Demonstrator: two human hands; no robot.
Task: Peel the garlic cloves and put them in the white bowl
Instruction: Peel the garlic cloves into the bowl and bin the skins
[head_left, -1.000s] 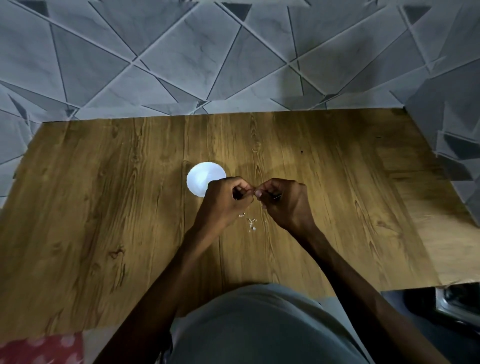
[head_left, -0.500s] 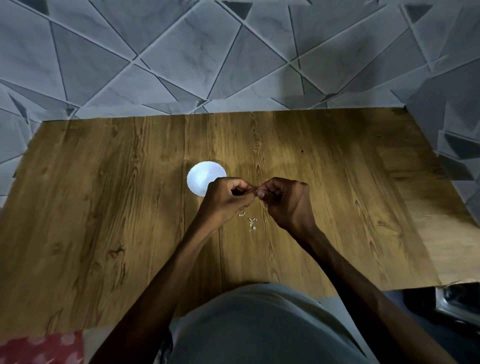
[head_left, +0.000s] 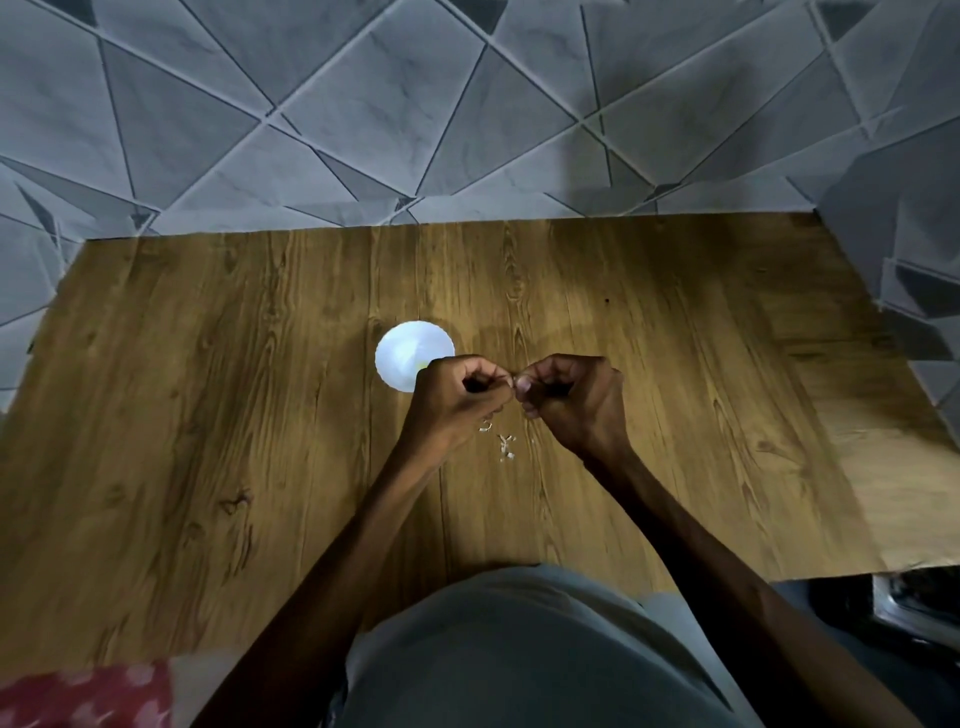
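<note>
Beside the white bowl (head_left: 402, 351), the curled left hand (head_left: 454, 402) and right hand (head_left: 574, 400) pinch one barely visible garlic clove (head_left: 512, 383). Peel scraps (head_left: 505, 448) lie nearby.

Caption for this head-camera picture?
Left hand and right hand pinch a garlic clove beside the white bowl, over peel scraps.

dim overall | bowl (head_left: 410, 353) glares white | edges bowed | foreground blurred
</note>
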